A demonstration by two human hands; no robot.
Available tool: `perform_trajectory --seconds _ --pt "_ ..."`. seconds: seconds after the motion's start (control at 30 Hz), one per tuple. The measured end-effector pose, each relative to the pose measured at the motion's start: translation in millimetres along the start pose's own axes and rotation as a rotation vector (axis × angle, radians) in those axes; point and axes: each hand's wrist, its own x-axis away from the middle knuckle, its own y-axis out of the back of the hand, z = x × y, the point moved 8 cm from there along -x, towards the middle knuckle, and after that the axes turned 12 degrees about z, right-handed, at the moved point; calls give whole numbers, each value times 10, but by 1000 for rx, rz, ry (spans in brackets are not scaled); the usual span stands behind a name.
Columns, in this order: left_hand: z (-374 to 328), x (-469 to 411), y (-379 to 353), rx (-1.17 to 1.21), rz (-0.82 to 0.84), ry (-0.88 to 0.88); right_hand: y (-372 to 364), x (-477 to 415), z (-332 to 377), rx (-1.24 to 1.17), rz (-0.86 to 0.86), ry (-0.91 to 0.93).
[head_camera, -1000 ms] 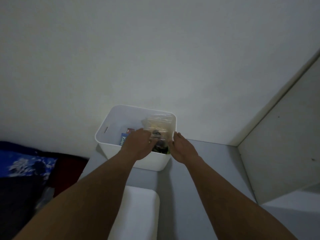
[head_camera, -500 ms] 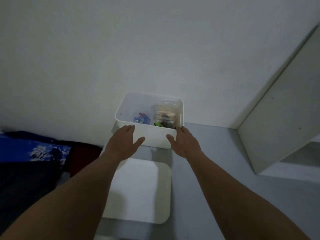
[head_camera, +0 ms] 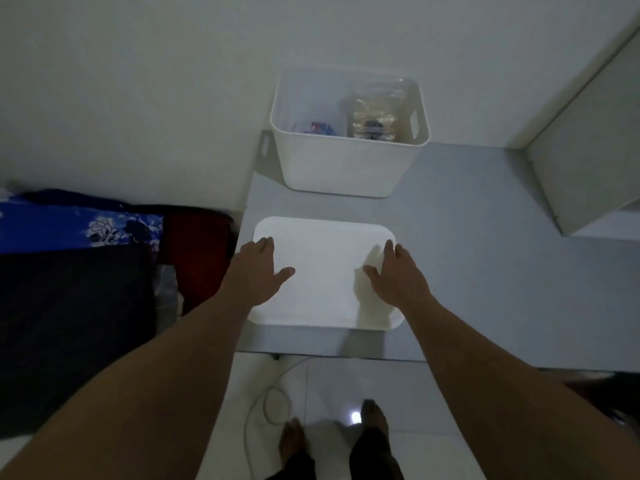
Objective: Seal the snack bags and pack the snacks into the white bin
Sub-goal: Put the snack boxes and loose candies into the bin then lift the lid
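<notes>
The white bin [head_camera: 346, 164] stands at the back of the grey table against the wall. Inside it lie clear snack bags [head_camera: 375, 116] on the right and a small blue-and-red packet [head_camera: 320, 128] on the left. A flat white lid [head_camera: 325, 268] lies on the table in front of the bin. My left hand [head_camera: 258, 271] rests at the lid's left edge, fingers spread. My right hand [head_camera: 396, 273] lies on the lid's right side, fingers spread too. Neither hand holds anything.
The grey table [head_camera: 485, 271] ends just below the lid. A white cabinet panel [head_camera: 588, 150] stands at the right. Blue floral and dark fabrics [head_camera: 86, 271] lie left of the table. A white cable [head_camera: 263, 403] and my feet are on the tiled floor.
Both hands left the bin and the bags in it and drew back toward me onto the white lid. The view tilted down, bringing the table edge and floor into sight.
</notes>
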Motion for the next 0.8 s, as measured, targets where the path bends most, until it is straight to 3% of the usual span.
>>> perform_trajectory --seconds 0.13,0.23,0.47,0.67,0.8 --pt "277 53 -356 -55 59 98 -345 43 -145 16 27 -84" --pt "386 28 -364 32 32 189 -327 11 -187 -66 23 -141" --pt "585 -101 -389 517 47 385 -344 -51 -298 -310 53 -264" --pt "597 -82 -290 846 -54 384 -370 7 -489 -520 10 -312" --pt "534 -58 -173 975 -172 355 -362 46 -588 -787 -28 -204"
